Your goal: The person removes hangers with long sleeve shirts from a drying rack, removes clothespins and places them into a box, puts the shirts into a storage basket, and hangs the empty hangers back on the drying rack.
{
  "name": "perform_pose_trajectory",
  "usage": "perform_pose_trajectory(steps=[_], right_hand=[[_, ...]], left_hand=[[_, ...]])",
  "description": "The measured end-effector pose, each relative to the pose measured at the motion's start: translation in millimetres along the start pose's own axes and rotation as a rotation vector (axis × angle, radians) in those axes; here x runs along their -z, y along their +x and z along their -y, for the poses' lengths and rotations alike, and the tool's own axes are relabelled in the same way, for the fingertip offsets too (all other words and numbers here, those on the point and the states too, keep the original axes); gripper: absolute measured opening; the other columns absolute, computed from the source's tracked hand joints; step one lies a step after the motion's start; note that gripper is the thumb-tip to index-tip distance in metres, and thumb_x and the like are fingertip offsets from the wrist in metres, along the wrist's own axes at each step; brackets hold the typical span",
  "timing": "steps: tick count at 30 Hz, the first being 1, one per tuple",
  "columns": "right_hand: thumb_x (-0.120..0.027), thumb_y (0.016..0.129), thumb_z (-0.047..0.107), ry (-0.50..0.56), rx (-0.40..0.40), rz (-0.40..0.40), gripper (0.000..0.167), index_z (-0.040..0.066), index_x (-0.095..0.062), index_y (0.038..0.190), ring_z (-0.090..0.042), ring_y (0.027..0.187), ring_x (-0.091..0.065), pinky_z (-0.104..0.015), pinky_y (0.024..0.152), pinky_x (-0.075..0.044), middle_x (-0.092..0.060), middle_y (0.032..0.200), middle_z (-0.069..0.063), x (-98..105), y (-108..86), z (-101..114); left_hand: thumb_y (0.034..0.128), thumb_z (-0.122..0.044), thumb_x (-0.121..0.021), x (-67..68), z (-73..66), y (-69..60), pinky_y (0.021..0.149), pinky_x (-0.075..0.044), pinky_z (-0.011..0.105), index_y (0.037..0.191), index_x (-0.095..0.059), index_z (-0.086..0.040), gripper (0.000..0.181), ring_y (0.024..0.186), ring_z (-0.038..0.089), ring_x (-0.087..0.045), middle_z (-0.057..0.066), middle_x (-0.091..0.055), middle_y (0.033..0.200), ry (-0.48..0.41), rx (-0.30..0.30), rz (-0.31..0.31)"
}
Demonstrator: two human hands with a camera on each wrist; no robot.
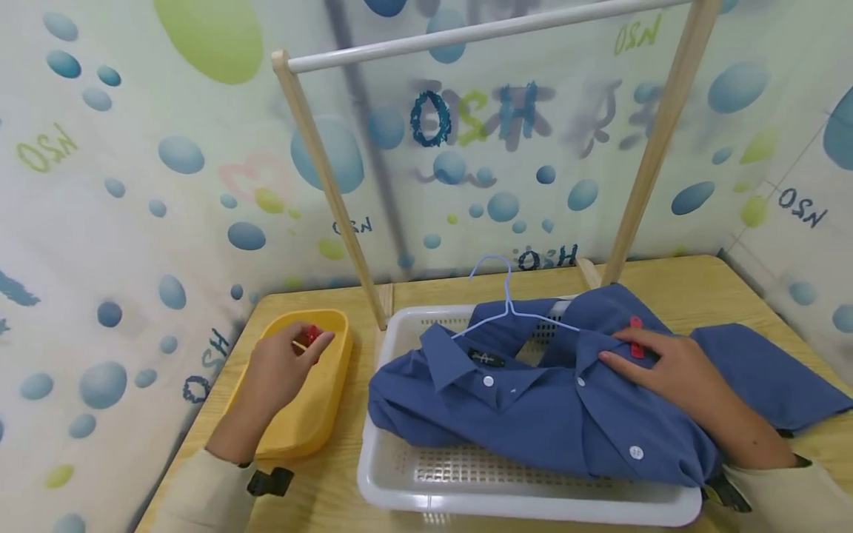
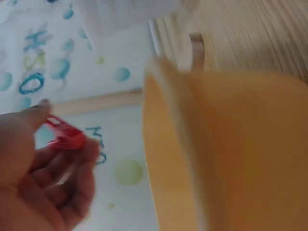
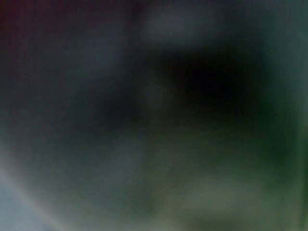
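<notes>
In the head view my left hand (image 1: 283,366) is above the yellow tray (image 1: 333,414) and pinches a small red clip (image 1: 312,334). The left wrist view shows this red clip (image 2: 67,136) between thumb and fingertips. A blue shirt (image 1: 526,422) with white buttons lies over a white basket (image 1: 453,503). A pale blue hanger (image 1: 509,296) sits in its collar, hook upward. My right hand (image 1: 680,370) grips the shirt near the hanger's right end, thumb and index finger on the cloth. Another red clip (image 1: 637,348) shows there, partly behind the index finger. The right wrist view is dark and blurred.
Behind the basket stands a wooden frame (image 1: 656,155) with a white crossbar (image 1: 466,35). One shirt sleeve (image 1: 766,374) spreads past the basket onto the wooden table (image 1: 706,285). A patterned wall covering (image 1: 393,185) surrounds the table's back and sides.
</notes>
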State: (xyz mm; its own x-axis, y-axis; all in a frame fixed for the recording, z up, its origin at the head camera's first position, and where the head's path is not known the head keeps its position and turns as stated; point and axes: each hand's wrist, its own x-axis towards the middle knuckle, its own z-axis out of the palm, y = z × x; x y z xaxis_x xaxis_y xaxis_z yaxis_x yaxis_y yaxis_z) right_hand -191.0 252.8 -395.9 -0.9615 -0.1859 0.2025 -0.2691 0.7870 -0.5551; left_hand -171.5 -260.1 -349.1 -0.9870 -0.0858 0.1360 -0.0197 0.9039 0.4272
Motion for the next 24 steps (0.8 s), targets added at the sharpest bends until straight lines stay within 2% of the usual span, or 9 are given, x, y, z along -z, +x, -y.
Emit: perform_pose_trajectory(steps=[5, 8, 11, 14, 17, 21, 24], right_hand=[[-0.071, 0.090, 0.047, 0.002, -0.004, -0.007, 0.041, 0.013, -0.073, 0.113, -0.046, 0.099, -0.066, -0.062, 0.083, -0.050, -0.071, 0.109, -0.026, -2, -2.5, 0], [-0.071, 0.090, 0.047, 0.012, 0.000, -0.013, 0.041, 0.013, -0.073, 0.113, -0.046, 0.099, -0.066, -0.061, 0.083, -0.050, -0.071, 0.108, -0.026, -2, -1.8, 0], [-0.071, 0.090, 0.047, 0.017, 0.008, -0.015, 0.040, 0.013, -0.073, 0.113, -0.045, 0.099, -0.066, -0.061, 0.083, -0.049, -0.071, 0.108, -0.025, -1, -0.4, 1], [-0.071, 0.090, 0.046, 0.014, 0.015, -0.019, 0.040, 0.013, -0.073, 0.112, -0.044, 0.098, -0.066, -0.060, 0.082, -0.050, -0.072, 0.107, -0.025, -1, 0.1, 2], [-0.072, 0.090, 0.045, 0.010, 0.022, -0.025, 0.039, 0.012, -0.073, 0.111, -0.043, 0.096, -0.067, -0.060, 0.081, -0.050, -0.072, 0.106, -0.024, -2, -0.5, 2], [-0.072, 0.090, 0.044, 0.012, 0.024, -0.030, 0.038, 0.013, -0.073, 0.111, -0.043, 0.096, -0.067, -0.060, 0.081, -0.050, -0.072, 0.105, -0.024, -2, -1.7, 1], [-0.072, 0.090, 0.044, 0.014, 0.021, -0.028, 0.038, 0.012, -0.073, 0.111, -0.042, 0.096, -0.067, -0.059, 0.082, -0.050, -0.072, 0.106, -0.024, -2, -1.6, 2]], left_hand=[[0.0975, -0.038, -0.064, -6.6, 24.1, 6.9, 0.055, -0.040, 0.028, 0.086, -0.066, -0.006, 0.033, 0.057, 0.016, -0.049, 0.002, -0.055, 0.064, 0.162, -0.045, 0.177], [0.0946, -0.030, -0.069, -10.9, 33.1, 8.9, 0.054, -0.039, 0.028, 0.083, -0.066, -0.004, 0.029, 0.055, 0.015, -0.047, 0.002, -0.052, 0.063, 0.225, -0.043, 0.236], [0.0921, -0.025, -0.072, -13.5, 38.3, 9.5, 0.054, -0.040, 0.028, 0.087, -0.067, -0.001, 0.025, 0.057, 0.015, -0.049, 0.003, -0.055, 0.065, 0.246, -0.016, 0.277], [0.0911, -0.025, -0.073, -15.7, 42.1, 9.6, 0.057, -0.044, 0.029, 0.100, -0.068, 0.003, 0.029, 0.059, 0.015, -0.052, 0.001, -0.060, 0.066, 0.254, 0.003, 0.318], [0.0905, -0.027, -0.074, -18.8, 45.9, 8.7, 0.058, -0.046, 0.030, 0.111, -0.064, 0.002, 0.037, 0.060, 0.015, -0.055, 0.000, -0.062, 0.067, 0.255, 0.027, 0.335], [0.0889, -0.029, -0.075, -23.4, 50.2, 6.4, 0.055, -0.042, 0.030, 0.103, -0.060, -0.003, 0.033, 0.058, 0.016, -0.052, -0.001, -0.060, 0.064, 0.261, 0.042, 0.320], [0.0881, -0.028, -0.076, -25.7, 52.5, 4.6, 0.055, -0.039, 0.030, 0.097, -0.060, -0.006, 0.029, 0.058, 0.017, -0.051, -0.002, -0.059, 0.064, 0.269, 0.032, 0.307]])
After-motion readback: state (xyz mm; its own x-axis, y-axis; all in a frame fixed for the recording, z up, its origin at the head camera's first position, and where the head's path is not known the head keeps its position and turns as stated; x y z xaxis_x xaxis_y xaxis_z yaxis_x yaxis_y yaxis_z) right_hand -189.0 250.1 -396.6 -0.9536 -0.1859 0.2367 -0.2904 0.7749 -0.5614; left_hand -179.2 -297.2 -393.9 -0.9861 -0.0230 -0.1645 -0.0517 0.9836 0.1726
